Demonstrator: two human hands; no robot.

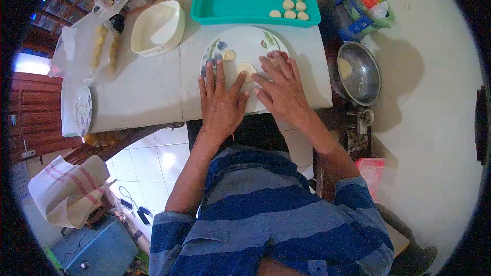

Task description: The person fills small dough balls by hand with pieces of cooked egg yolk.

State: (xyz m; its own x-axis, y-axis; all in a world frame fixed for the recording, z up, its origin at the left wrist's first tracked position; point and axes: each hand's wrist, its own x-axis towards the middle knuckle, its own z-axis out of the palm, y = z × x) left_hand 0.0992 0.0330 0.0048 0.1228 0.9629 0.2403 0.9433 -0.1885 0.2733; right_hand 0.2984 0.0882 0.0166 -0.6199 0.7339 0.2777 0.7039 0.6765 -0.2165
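A white plate with a flower pattern (pixel 240 38) lies at the table's front edge. On it a flattened round of dough (pixel 246 70) sits between my hands, and a smaller dough piece (pixel 228 55) lies just behind my left fingers. My left hand (pixel 221 99) rests on the plate with fingers spread, its index fingertip touching the flattened dough. My right hand (pixel 284 89) reaches over the plate's right side, fingers apart, its thumb side close to the dough. Part of the plate is hidden under both hands.
Behind the plate stands a green tray (pixel 230 0) with several dough balls (pixel 288 5) at its right. Left of it is a white square bowl (pixel 158 28). A metal bowl (pixel 365 76) stands beyond the table's right edge. A plastic bag (pixel 76 46) lies at far left.
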